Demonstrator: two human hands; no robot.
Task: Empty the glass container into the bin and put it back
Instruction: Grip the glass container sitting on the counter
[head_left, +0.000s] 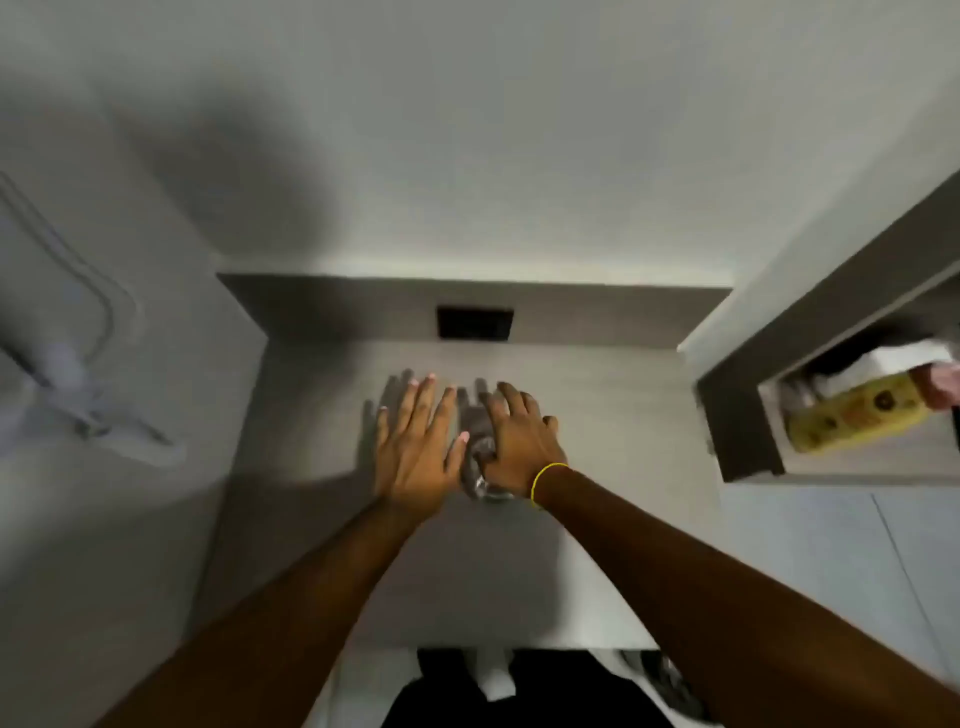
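Note:
A small clear glass container (480, 470) stands on the grey ledge (613, 415) in the middle of the view. It is blurred, and I cannot tell what it holds. My right hand (519, 441), with a yellow band on the wrist, covers the container from above and its fingers curl around it. My left hand (415, 447) is just left of the container with flat, spread fingers, and its thumb is close to the glass. A dark rectangular opening (475, 323) sits in the ledge's back wall, beyond both hands.
A recessed shelf (737, 410) at the right holds a yellow bottle (857, 421) and white items. A white hose and fitting (78, 395) hang on the left wall. Pale walls close in the ledge on three sides. The ledge's front edge lies below my forearms.

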